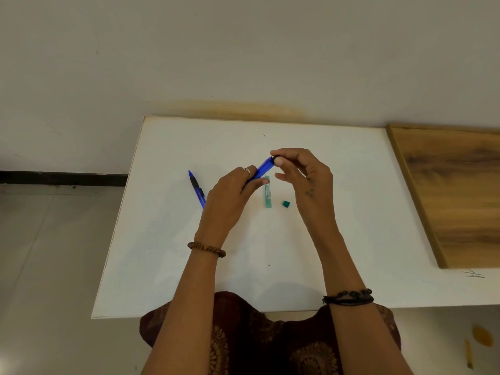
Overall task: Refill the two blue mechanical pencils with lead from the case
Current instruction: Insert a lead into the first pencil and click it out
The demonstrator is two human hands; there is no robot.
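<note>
Head view, left hand (pixel 232 190) gripping blue pencil (pixel 263 167), right hand (pixel 305 174) pinching its top

pencil (pixel 196 189) L | case (pixel 267 191) ctr | cap (pixel 286 203) R of case, on table (pixel 351 212)

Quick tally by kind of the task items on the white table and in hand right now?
Blue mechanical pencils: 2, one held in both hands, one lying on the white table
Green lead case: 1
Green cap, off the case: 1
Total: 4
</note>
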